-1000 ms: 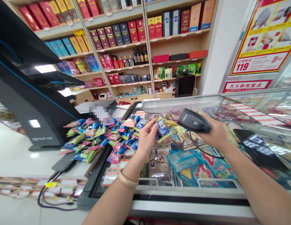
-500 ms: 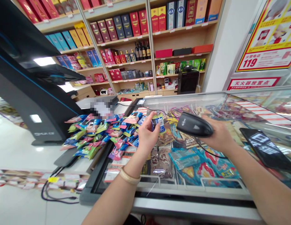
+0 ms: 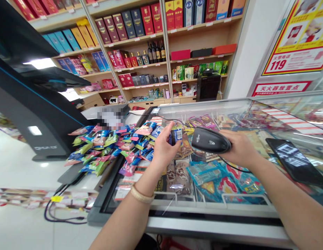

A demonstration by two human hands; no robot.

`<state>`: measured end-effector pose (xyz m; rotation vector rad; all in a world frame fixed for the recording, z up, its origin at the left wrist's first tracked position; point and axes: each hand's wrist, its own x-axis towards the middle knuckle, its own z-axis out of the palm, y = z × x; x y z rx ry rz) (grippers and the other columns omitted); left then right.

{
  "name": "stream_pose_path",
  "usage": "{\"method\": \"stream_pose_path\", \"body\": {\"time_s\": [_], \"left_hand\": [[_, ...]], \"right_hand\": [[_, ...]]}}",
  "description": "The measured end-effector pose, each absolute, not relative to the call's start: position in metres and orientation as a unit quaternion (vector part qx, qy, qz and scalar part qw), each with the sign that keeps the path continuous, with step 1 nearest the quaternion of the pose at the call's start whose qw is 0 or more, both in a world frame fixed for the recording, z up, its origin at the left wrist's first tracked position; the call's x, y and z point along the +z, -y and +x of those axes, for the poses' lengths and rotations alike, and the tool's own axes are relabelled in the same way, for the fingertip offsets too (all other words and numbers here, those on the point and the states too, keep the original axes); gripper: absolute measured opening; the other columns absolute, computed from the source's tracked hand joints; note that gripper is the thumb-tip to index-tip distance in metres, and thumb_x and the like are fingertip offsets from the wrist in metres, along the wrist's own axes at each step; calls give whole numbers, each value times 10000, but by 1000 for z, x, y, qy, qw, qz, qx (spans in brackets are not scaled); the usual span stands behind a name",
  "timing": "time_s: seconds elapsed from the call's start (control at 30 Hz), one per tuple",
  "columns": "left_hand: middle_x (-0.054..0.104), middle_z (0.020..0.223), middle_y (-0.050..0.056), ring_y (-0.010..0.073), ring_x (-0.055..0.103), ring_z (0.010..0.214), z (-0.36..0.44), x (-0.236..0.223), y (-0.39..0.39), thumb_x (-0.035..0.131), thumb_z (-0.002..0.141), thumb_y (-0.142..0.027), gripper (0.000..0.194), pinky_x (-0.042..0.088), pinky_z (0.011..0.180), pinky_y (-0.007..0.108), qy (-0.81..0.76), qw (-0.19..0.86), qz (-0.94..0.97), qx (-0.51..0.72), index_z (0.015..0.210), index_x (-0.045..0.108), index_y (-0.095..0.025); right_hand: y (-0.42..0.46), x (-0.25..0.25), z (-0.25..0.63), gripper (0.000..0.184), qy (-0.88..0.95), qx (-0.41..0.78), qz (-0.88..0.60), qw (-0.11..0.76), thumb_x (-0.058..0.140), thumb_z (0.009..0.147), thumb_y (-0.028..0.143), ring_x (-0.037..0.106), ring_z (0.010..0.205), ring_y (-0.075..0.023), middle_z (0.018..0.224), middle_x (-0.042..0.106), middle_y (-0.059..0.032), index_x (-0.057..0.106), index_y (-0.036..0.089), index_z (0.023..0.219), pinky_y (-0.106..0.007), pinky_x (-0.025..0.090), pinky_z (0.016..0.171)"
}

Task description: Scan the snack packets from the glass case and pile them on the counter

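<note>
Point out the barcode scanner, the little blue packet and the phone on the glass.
barcode scanner (image 3: 209,140), head view, top of its black head.
little blue packet (image 3: 178,133), head view, its white label.
phone (image 3: 294,160), head view, middle of its dark screen.

scanner (image 3: 209,140) moved closer to packet (image 3: 177,134), packet turned upright

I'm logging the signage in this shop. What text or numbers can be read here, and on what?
"119": on the yellow and red poster, upper right.
"灭火器放置点": on the red sign below it.
Print on the small packet in the left hand, the scanner, the shelf boxes and the phone: too small or blurred.
</note>
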<state>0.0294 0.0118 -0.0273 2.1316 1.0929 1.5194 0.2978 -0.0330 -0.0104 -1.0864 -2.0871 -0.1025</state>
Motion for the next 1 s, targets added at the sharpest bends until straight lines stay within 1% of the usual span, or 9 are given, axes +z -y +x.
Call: {"method": "stream_pose_path", "body": {"time_s": [0.13,0.37,0.47,0.57,0.67,0.73,0.9,1.0], "left_hand": [[630,1451,132,266,569,1379,29,-27,-11,726,763,-123,723,435,1200,462,-391,162,743,519,1463,555,-185],[639,1438,118,263,579,1365,31,-25,-9,724,758,-128,723,442,1191,455,-394,169,738,522,1459,560,-197],[647,1426,118,262,580,1363,31,-24,-9,730,756,-126,716,436,1195,443,-399,153,742,517,1450,567,-192],[672,1380,127,269,615,1314,32,-24,-8,740,765,-143,659,480,1152,432,-411,142,746,505,1409,603,-179],[729,1270,112,248,682,1194,34,-27,-6,701,818,-149,490,539,1073,396,-419,143,775,451,1306,677,-184],[750,1219,107,241,700,1147,36,-30,-5,665,845,-129,408,550,1051,383,-423,141,805,391,1247,710,-183],[739,1183,126,254,698,1121,37,-38,-6,575,877,-68,407,554,1032,404,-454,99,846,261,1249,701,-175],[685,1262,159,271,665,1173,35,-39,-7,544,861,-25,408,538,1052,434,-466,43,851,238,1203,717,-166]], "right_hand": [[32,-12,299,138,823,-42,-425,376,662,830,353,663,734,-209,795,715,-49,684,222,863,-294,466,658],[31,-15,300,178,820,-34,-450,353,690,809,388,688,795,-230,881,754,-70,693,222,870,-311,499,711],[31,-14,299,168,819,-39,-443,363,686,804,378,684,763,-221,849,746,-63,691,221,862,-301,491,676],[29,-14,301,152,812,-51,-437,384,683,794,362,672,715,-214,797,725,-53,689,219,846,-297,474,634],[27,-16,305,142,801,-63,-447,392,672,790,351,661,684,-217,757,709,-50,694,220,837,-304,466,617],[24,-18,308,150,797,-70,-450,396,669,783,347,665,684,-223,749,709,-51,705,221,855,-308,472,613],[16,-26,315,226,782,-82,-458,415,695,750,347,722,779,-258,868,767,-72,730,220,934,-330,535,662],[13,-30,319,219,770,-93,-472,419,682,746,320,742,837,-282,927,782,-80,737,223,933,-354,560,707]]}}
